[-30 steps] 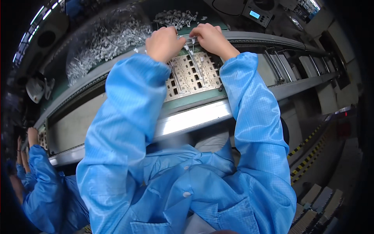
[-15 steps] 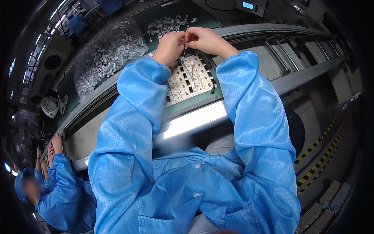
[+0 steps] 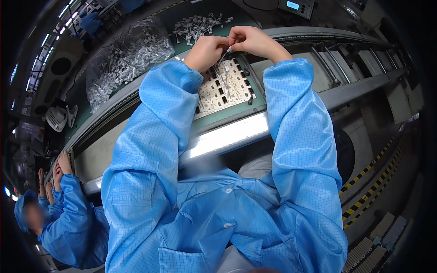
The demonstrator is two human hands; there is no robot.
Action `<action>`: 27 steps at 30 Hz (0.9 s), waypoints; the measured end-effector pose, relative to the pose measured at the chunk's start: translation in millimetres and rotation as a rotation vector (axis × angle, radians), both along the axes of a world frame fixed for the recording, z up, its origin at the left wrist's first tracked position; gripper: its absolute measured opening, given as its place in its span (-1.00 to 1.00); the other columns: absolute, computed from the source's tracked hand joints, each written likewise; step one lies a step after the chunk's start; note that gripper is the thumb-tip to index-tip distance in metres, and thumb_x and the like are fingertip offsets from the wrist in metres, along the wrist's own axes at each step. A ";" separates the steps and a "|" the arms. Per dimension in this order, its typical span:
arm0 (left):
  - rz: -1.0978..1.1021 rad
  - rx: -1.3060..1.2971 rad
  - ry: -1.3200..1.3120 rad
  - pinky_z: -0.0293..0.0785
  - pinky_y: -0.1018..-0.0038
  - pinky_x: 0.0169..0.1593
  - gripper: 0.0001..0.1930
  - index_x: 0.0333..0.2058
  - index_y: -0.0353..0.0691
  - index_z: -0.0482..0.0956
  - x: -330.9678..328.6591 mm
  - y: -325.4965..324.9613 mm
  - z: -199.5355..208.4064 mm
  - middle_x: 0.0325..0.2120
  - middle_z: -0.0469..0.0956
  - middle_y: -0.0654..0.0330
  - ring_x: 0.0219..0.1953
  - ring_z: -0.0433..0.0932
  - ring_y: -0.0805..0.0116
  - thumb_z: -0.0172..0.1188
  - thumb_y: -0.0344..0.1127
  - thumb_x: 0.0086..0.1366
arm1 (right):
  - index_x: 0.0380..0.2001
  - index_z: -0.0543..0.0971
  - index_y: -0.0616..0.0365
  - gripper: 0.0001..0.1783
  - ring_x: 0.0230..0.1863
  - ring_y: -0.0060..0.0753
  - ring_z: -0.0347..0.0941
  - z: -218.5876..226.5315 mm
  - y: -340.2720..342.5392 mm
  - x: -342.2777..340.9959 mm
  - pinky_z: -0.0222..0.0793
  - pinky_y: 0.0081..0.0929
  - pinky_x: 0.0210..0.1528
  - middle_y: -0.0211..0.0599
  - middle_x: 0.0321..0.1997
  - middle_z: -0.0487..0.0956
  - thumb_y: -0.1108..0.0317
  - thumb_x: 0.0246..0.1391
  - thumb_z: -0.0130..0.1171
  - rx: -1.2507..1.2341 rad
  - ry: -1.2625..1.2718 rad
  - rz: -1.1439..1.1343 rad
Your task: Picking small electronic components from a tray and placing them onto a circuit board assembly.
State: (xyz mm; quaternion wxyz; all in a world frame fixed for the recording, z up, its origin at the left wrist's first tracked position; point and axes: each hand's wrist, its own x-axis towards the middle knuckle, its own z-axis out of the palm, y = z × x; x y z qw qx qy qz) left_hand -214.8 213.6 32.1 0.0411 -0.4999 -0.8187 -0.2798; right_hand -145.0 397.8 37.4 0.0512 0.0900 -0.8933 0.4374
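Note:
A pale circuit board panel (image 3: 217,93) with dark components lies on a green carrier on the conveyor line. Above its far edge, both my hands are closed on a short cable with a white connector (image 3: 229,49). My right hand (image 3: 257,44) pinches it near the connector, thumb against index finger. Its wires pass by the fingertips of my left hand (image 3: 205,53), which are pressed together close beside; the exact grip there is partly hidden. More thin cables (image 3: 226,77) lie across the board.
Beyond the rail are a loose pile of white-ended cables (image 3: 198,28) and a clear plastic bag (image 3: 129,59) full of them. A white fan (image 3: 58,119) stands at the left. A co-worker in blue (image 3: 68,223) works at the lower left. Metal rails (image 3: 227,141) edge the line.
Both hands have shifted slightly to the right with the cable. My right hand has risen a little, and more of the connector shows at its fingertips.

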 end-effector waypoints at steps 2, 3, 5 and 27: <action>0.025 -0.016 -0.035 0.54 0.35 -0.14 -0.73 -0.12 -0.25 0.64 3.2 -1.8 0.1 -0.32 0.68 0.03 -0.30 0.65 0.20 0.06 -0.48 0.23 | -0.34 0.52 0.19 -0.89 -0.29 -0.55 0.50 -2.3 -1.8 0.3 0.42 -0.53 -0.18 -0.36 -0.35 0.61 0.51 0.03 0.21 0.077 0.074 0.038; 0.040 0.042 -0.086 0.55 0.36 -0.12 -0.71 -0.11 -0.25 0.63 4.4 -1.9 -0.7 -0.31 0.68 0.03 -0.26 0.67 0.20 0.03 -0.48 0.23 | -0.32 0.52 0.19 -0.88 -0.28 -0.54 0.51 -5.6 -0.4 -1.6 0.43 -0.52 -0.18 -0.36 -0.34 0.61 0.51 0.03 0.20 0.089 0.106 0.050; 0.086 0.106 -0.125 0.55 0.38 -0.04 -0.66 -0.07 -0.25 0.61 2.0 -4.4 -5.9 -0.27 0.69 0.03 -0.17 0.68 0.17 -0.01 -0.49 0.21 | -0.31 0.52 0.19 -0.88 -0.29 -0.53 0.50 -3.1 -4.8 -1.1 0.43 -0.51 -0.17 -0.36 -0.34 0.61 0.50 0.03 0.20 0.127 0.131 0.042; 0.734 -0.622 0.094 0.49 0.10 -0.03 -0.47 -0.13 -0.16 0.63 -5.8 -64.8 19.4 -0.19 0.66 0.02 -0.12 0.63 -0.02 0.19 0.19 0.17 | -0.42 0.63 0.10 -0.92 -0.19 -0.18 0.54 -21.7 -16.9 -14.6 0.43 -0.20 -0.09 -0.26 -0.35 0.62 0.37 0.02 0.20 0.561 0.309 -0.103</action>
